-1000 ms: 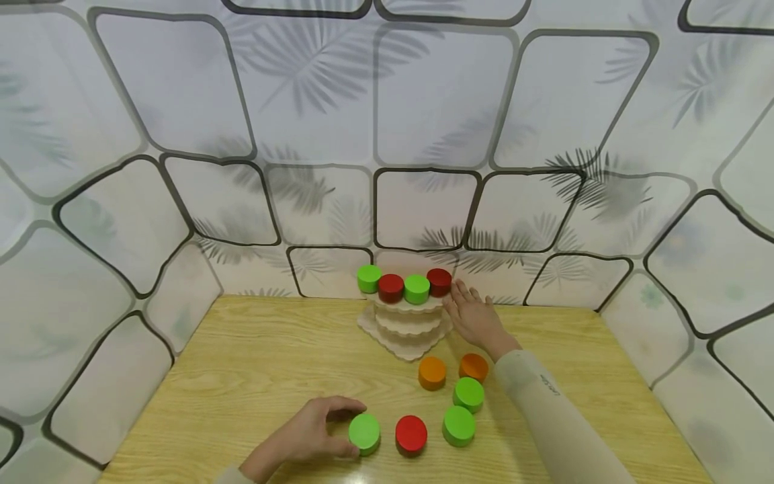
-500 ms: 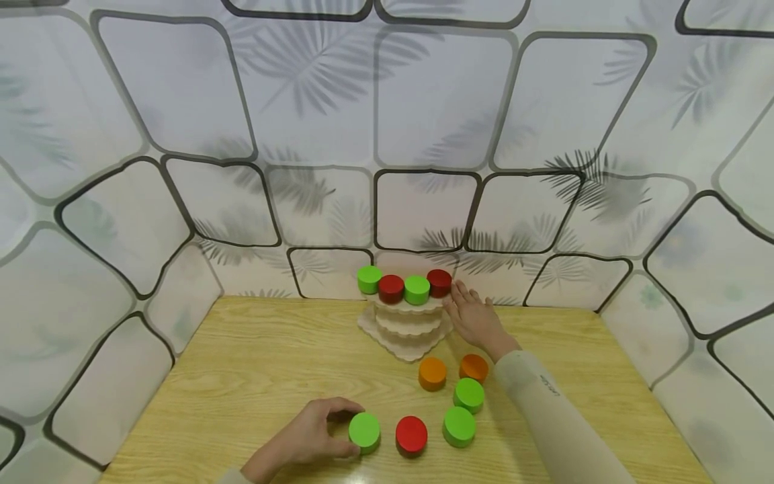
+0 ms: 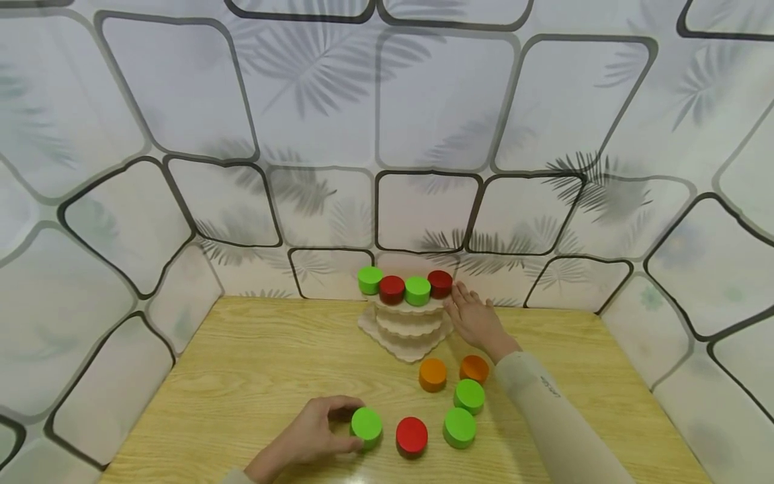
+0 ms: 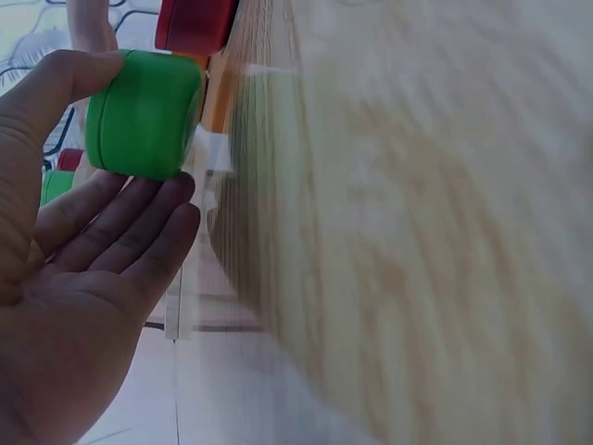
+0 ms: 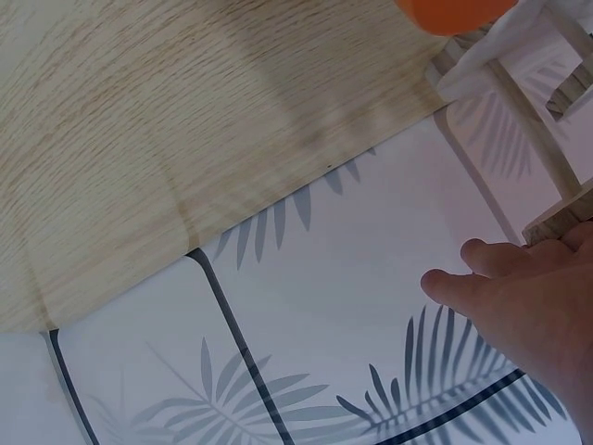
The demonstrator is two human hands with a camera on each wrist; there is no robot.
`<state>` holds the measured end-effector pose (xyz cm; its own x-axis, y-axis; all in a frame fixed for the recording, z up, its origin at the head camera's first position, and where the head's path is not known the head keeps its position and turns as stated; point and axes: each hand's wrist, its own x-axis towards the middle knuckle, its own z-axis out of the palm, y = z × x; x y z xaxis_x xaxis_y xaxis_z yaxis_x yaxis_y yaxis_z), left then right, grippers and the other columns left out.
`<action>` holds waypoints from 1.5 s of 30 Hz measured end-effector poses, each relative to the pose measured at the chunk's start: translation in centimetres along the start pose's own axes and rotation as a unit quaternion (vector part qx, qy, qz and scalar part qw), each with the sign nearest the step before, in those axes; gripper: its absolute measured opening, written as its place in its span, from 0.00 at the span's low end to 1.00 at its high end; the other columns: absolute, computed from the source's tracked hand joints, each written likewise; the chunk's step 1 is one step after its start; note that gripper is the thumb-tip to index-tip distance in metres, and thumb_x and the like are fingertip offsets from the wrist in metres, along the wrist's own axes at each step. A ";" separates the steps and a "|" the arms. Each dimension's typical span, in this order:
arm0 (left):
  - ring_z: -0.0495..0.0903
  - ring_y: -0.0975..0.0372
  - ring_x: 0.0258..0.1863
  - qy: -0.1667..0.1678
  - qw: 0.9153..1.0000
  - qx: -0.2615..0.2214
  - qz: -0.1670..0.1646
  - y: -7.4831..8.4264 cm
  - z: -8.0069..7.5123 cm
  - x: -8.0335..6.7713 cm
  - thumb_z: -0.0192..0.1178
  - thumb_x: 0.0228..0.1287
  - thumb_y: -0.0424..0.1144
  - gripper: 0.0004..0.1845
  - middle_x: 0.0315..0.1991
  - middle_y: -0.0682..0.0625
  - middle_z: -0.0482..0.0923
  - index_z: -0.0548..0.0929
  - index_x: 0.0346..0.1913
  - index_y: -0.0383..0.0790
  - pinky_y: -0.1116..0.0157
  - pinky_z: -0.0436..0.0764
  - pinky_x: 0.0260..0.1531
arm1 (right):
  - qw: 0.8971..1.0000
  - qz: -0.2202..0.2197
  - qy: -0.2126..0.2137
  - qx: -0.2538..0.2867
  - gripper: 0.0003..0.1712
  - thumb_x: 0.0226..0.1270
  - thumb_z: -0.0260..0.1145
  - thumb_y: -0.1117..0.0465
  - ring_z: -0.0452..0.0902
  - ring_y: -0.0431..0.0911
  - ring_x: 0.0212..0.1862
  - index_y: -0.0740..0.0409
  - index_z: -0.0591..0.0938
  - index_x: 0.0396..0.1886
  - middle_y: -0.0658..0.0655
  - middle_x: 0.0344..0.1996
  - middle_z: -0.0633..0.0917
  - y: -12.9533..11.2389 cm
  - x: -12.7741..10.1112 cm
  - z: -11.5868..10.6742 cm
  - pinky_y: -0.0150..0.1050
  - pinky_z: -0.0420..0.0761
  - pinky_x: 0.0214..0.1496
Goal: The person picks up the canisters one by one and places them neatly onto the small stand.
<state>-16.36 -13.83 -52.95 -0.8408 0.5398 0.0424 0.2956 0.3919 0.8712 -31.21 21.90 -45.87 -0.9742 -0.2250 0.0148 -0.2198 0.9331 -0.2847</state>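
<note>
We see open table left of the tiered stand. Right of centre, five discs crowd the wood, and the right forearm crosses beside them. The wall closes the back.

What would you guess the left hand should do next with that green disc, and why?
Probably lift it and carry it toward the tiered stand. The left hand already pinches the green disc between thumb and fingers, while four discs sit in a row on the stand's top tier and its lower tiers look bare. The right hand rests open against the stand's side, as if steadying it.
</note>
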 end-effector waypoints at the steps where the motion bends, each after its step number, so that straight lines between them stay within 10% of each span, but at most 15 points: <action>1: 0.84 0.65 0.57 0.003 1.000 -0.005 0.000 0.0 0.1 0.1 0.78 0.60 0.48 0.28 0.58 0.52 0.87 0.85 0.61 0.44 0.65 0.83 0.61 | 1.000 -0.001 0.000 -0.001 0.40 0.89 0.35 0.42 0.53 0.72 0.82 0.64 0.51 0.86 0.65 0.85 0.51 0.0 0.0 0.0 0.77 0.51 0.79; 45: 0.87 0.53 0.50 0.174 0.983 -0.061 0.024 3.0 2.0 9.8 0.77 0.60 0.38 0.25 0.52 0.43 0.88 0.86 0.60 0.36 0.51 0.87 0.55 | 1.000 -0.007 0.007 0.000 0.40 0.89 0.35 0.42 0.54 0.72 0.81 0.64 0.51 0.86 0.66 0.85 0.52 0.3 0.3 0.0 0.77 0.52 0.78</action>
<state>-22.79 -5.85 -50.90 -0.9373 0.2605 0.2316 0.3009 0.2690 0.9149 -31.54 22.07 -45.93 -0.9717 -0.2339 0.0325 -0.2334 0.9302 -0.2834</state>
